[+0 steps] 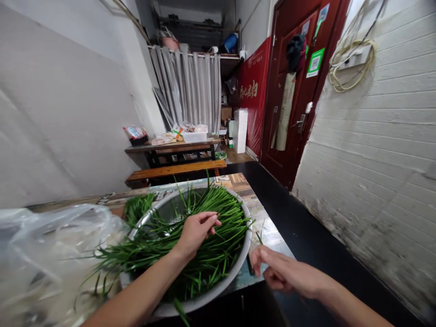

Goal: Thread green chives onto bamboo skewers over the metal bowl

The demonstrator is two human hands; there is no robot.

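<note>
Chives (204, 236) filled our big metal bowl (247, 245), which sat on the table (269, 229) right in front of us. From the head camera, we had our left hand (197, 229) resting on top of the green pile, fingers curled and pinching a few stalks. Our right hand (279, 270) was off the bowl, just past its rim, loosely curled; we could not tell if it held a thin piece. A small heap of chives (138, 206) lay outside the bowl on the far left. A clear plastic bag (51, 254) sat beside us. We guessed most of the sorting was left, since the bowl was so full.
</note>
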